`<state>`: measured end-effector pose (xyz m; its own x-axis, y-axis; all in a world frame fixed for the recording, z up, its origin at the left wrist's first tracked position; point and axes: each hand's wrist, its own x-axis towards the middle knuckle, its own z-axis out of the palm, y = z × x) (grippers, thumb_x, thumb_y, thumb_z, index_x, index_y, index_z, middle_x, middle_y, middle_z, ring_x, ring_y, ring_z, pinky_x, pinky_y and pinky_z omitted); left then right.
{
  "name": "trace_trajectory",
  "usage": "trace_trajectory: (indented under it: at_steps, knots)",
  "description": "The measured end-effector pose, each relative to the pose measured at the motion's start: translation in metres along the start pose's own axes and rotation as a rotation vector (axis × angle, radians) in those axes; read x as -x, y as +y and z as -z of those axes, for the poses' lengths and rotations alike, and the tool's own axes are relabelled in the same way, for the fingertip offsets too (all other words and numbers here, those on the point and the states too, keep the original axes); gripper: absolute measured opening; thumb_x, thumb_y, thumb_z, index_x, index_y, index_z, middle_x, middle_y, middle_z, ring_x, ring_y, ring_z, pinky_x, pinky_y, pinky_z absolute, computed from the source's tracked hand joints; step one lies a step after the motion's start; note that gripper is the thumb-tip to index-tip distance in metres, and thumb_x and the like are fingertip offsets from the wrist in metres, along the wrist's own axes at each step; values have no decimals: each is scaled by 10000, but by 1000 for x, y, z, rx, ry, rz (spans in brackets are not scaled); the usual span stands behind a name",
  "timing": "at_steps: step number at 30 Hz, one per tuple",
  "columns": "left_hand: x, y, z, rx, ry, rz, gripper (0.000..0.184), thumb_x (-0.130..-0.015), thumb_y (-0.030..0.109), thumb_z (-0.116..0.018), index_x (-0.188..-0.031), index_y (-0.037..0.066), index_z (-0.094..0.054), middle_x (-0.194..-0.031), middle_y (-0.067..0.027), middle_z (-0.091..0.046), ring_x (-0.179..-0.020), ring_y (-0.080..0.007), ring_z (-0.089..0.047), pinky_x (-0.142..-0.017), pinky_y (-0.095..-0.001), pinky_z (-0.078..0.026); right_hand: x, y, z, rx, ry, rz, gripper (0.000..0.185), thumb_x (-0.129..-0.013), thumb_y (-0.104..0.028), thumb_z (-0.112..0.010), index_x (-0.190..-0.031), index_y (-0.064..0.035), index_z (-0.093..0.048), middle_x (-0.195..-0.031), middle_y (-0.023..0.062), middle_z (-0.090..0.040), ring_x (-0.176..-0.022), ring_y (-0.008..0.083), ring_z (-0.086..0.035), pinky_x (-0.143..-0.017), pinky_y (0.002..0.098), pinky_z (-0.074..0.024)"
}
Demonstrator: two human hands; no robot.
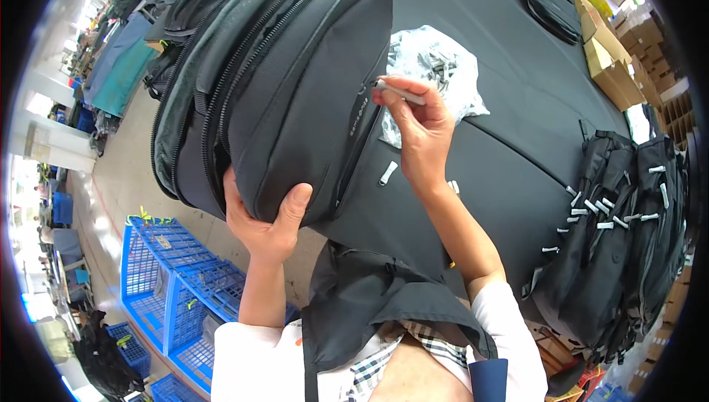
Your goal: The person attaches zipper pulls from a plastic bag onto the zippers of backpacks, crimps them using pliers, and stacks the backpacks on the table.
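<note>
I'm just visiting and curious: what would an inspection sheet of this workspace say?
Surface: black table.
Job's things: black backpack; plastic bag of small grey pieces.
Clutter: loose tab on the table; dark bag farther off.
Grippers: bare hands; left hand grips the backpack's lower edge, right hand pinches a grey tab close to its front.
Cables: nothing seen.
Surroundings: blue baskets, more backpacks, cardboard boxes.

Pale lettering [359,117], running sideways on the black backpack [310,99], appears to read "samsonite".
</note>
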<state>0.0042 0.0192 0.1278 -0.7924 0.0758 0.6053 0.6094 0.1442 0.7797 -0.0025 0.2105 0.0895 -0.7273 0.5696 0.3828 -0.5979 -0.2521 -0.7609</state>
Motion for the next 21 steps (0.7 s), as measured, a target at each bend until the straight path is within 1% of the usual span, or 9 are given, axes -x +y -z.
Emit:
trace_trajectory:
  at_steps: [2, 6, 7, 9, 10, 13, 16, 18, 21]
  knots:
    - [0, 0, 1, 0, -21, 13, 583, -698, 245, -785, -1115, -36, -489, -995, -89, -588, -869, -161, -565, -791, -251, -432, 2, 2, -4, 137, -97, 51, 182, -820, 70, -574, -992, 10, -582, -969, 70, -595, -865, 124, -594, -783, 231, -482]
    - [-1, 1, 1, 80, -41, 28, 573, -706, 203, -780, -1128, -45, -482, -1003, -89, -587, -881, -157, -562, -797, -252, -434, 8, 6, -7, 313, -110, 102, 153, -810, 71, -586, -946, 8, -613, -980, 66, -579, -863, 118, -583, -746, 225, -481]
    - [-1, 1, 1, 107, -50, 47, 573, -709, 192, -778, -1133, -49, -478, -1018, -92, -585, -888, -155, -559, -801, -254, -434, 8, 5, -8, 304, -126, 111, 153, -810, 71, -586, -946, 8, -613, -980, 66, -579, -863, 118, -583, -746, 225, -481]
    - [-1, 2, 1, 93, -53, 40, 575, -709, 197, -778, -1134, -49, -477, -1021, -92, -585, -890, -154, -559, -803, -254, -434, 7, 4, -10, 151, -12, 12, 150, -813, 62, -591, -951, 5, -607, -973, 65, -578, -834, 117, -587, -734, 223, -482]
    - [-1, 2, 1, 87, -73, 47, 577, -710, 201, -778, -1134, -49, -477, -1024, -92, -586, -891, -153, -558, -805, -254, -434, 4, 8, -9, 102, 1, 52, 144, -815, 51, -596, -951, 4, -596, -959, 64, -574, -811, 113, -588, -725, 215, -477]
    - [-1, 2, 3, 72, -87, 47, 583, -710, 211, -779, -1135, -48, -477, -1023, -92, -591, -896, -154, -558, -808, -257, -435, 1, 10, -4, 195, 20, 25, 138, -820, 43, -593, -951, 4, -585, -947, 54, -568, -813, 104, -585, -720, 210, -470]
    - [-1, 2, 4, 32, -109, 22, 578, -714, 200, -775, -1140, -50, -474, -1035, -95, -587, -907, -157, -556, -814, -261, -435, 3, 7, -7, 346, -62, 10, 152, -806, 57, -587, -949, 4, -588, -926, 49, -566, -810, 99, -577, -718, 206, -461]
    - [-1, 2, 5, 15, -102, 7, 574, -717, 186, -772, -1144, -52, -472, -1046, -98, -582, -916, -158, -553, -820, -264, -434, 2, 8, -11, 387, -75, 104, 190, -783, 81, -577, -955, 1, -594, -901, 49, -568, -799, 106, -569, -706, 210, -456]
    - [-1, 6, 3, 217, -117, 103, 573, -730, 125, -754, -1177, -62, -449, -1075, -100, -564, -948, -155, -543, -852, -270, -422, -1, 5, -13, 567, -71, 233, 196, -764, 92, -588, -932, -7, -609, -881, 68, -571, -787, 128, -568, -681, 236, -469]
